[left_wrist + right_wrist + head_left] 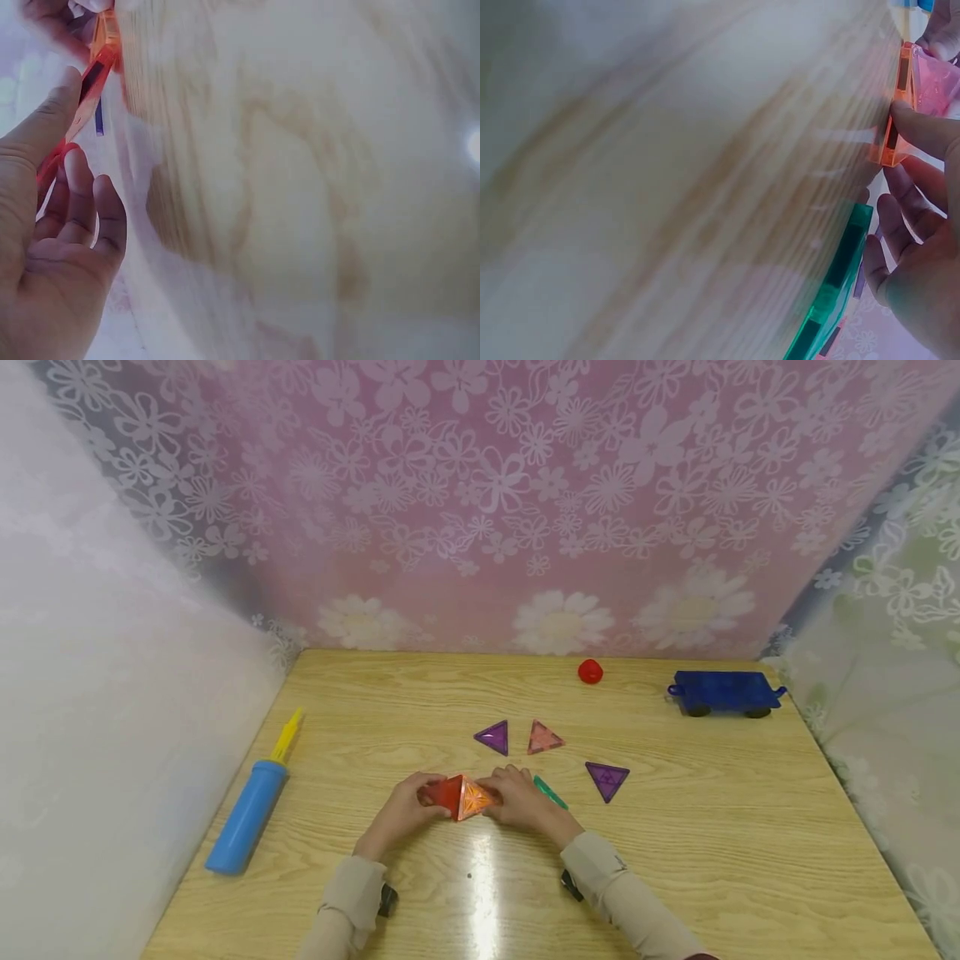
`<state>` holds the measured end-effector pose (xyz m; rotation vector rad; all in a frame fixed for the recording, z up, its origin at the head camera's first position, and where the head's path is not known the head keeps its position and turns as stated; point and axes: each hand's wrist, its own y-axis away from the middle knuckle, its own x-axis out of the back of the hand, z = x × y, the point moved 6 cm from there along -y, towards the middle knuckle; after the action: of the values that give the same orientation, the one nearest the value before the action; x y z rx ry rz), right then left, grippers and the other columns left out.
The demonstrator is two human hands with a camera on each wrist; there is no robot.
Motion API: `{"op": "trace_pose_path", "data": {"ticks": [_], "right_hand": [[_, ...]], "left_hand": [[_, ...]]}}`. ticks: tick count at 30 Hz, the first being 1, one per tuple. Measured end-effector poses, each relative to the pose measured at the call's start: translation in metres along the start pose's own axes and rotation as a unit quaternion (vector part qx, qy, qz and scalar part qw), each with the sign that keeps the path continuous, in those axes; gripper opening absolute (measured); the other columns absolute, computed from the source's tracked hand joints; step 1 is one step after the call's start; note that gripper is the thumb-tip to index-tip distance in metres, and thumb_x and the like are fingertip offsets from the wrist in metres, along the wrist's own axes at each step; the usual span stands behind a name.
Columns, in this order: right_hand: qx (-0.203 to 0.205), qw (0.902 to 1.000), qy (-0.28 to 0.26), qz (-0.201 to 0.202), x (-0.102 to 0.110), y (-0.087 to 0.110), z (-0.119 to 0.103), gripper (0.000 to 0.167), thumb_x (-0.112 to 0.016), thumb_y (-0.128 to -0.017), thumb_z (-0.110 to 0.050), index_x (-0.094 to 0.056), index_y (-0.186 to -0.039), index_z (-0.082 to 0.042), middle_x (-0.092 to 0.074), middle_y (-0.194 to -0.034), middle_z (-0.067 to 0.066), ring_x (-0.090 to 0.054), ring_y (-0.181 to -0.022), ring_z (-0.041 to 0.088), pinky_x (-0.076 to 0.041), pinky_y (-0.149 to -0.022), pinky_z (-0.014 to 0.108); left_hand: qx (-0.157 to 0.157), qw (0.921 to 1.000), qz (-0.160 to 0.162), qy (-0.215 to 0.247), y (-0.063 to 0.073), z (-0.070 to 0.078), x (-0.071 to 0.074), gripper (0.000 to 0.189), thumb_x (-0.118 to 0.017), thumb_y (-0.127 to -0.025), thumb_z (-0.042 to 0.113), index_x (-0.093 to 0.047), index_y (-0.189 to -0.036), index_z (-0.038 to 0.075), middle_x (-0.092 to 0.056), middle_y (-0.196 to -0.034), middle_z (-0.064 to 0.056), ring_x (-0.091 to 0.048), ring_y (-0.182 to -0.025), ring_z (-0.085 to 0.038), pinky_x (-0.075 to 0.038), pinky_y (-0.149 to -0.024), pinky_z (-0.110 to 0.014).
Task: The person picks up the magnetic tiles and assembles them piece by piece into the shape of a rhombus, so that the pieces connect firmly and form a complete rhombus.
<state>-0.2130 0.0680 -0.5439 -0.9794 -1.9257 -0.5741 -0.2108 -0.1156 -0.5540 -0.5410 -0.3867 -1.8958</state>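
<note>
My left hand (408,810) pinches a red triangular magnetic tile (447,795) between thumb and fingers. An orange triangular magnetic tile (472,798) meets it edge to edge, and my right hand (521,799) pinches that one at its right corner. In the left wrist view the red tile (91,94) slants up from the left hand (56,217). The right wrist view has the orange tile (897,112) near the wood, held by the right hand (922,217). Just beside the right hand lies a green tile (551,792).
Purple triangles (493,737) (607,780) and a pink triangle (543,738) lie beyond the hands. A blue wheeled car base (724,692) stands at the back right, a red round piece (590,672) at the back edge. At left lies a blue pump (247,817) with a yellow nozzle.
</note>
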Motion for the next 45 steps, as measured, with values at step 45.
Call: {"op": "trace_pose_path", "data": {"ticks": [45], "right_hand": [[-0.075, 0.9959, 0.031, 0.041, 0.013, -0.001, 0.032, 0.061, -0.064, -0.090, -0.037, -0.047, -0.139, -0.005, -0.042, -0.146, 0.016, -0.027, -0.138, 0.039, -0.014, -0.110, 0.064]], "left_hand": [[-0.032, 0.9994, 0.007, -0.011, 0.001, 0.003, -0.002, 0.049, -0.075, -0.080, 0.016, -0.060, -0.124, 0.001, -0.061, -0.100, -0.006, -0.054, -0.076, -0.007, -0.051, -0.067, -0.020]]}}
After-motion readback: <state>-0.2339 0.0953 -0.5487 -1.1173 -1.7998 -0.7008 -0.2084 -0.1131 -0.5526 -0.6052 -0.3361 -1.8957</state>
